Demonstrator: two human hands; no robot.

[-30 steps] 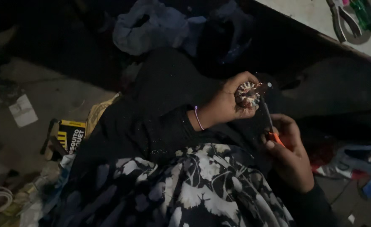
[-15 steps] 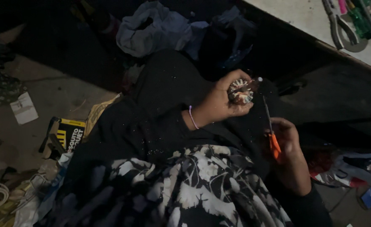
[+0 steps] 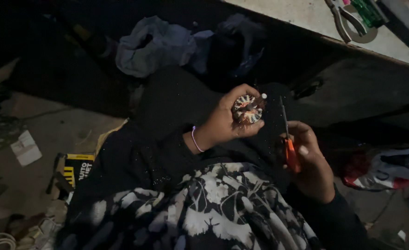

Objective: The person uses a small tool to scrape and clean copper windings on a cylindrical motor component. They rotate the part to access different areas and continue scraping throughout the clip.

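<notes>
screwdriver (image 3: 288,141): orange glossy plastic handle, thin metal shaft | motor core (image 3: 248,109): metal, wound wire

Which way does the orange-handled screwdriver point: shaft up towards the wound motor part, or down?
Up. The right hand holds the screwdriver by its handle, shaft rising beside the motor part.
</notes>
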